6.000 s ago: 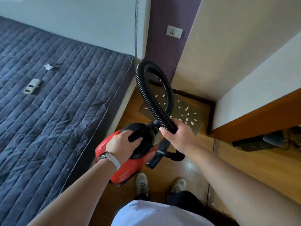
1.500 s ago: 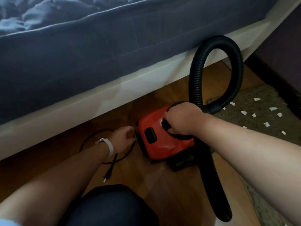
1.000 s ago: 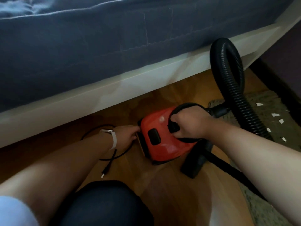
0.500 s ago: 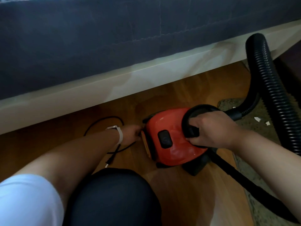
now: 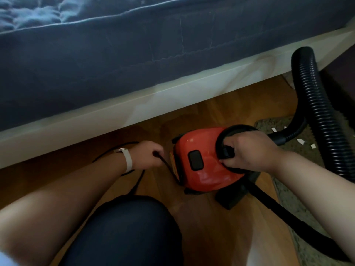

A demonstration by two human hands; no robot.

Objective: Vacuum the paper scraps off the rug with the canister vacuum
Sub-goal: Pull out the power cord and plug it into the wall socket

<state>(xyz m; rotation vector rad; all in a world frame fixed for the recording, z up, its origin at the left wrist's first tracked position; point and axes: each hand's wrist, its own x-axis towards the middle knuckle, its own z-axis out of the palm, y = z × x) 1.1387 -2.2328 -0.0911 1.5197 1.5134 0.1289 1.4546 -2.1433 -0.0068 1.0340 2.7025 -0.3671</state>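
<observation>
We see the red vacuum [image 5: 203, 169] standing on the wood floor [image 5: 207, 110]. It is near the bed [image 5: 115, 60] and just beside the corner of the rug [image 5: 265, 124].

The right hand [image 5: 251, 152] is on top of the vacuum. Its fingers [image 5: 228, 160] are curled tight round the black handle [image 5: 224, 134]. A black button [image 5: 195, 160] sits on the red top, just left of that hand.

The left hand [image 5: 146, 156] is at the back end of the vacuum. Its fingers are closed on the thin black cord [image 5: 166, 166] where the cord comes out. The rest of the cord makes a loop on the floor behind the wrist. A white band [image 5: 128, 159] is on that wrist.

A fat black hose [image 5: 315, 96] comes out of the front of the vacuum. It goes up in a big bend and comes back down on the right. A black nozzle [image 5: 234, 194] lies on the floor, just under the vacuum's near side. A black tube [image 5: 284, 212] runs from it toward the bottom right, across the edge of the rug.

A few small white scraps [image 5: 300, 141] lie on the rug, near the hose. We cannot see the rest of the rug, as the arm and hose hide it.

The bed has a dark blue cover and a pale frame [image 5: 134, 110] under it. A knee [image 5: 124, 233] in dark cloth is at the bottom.
</observation>
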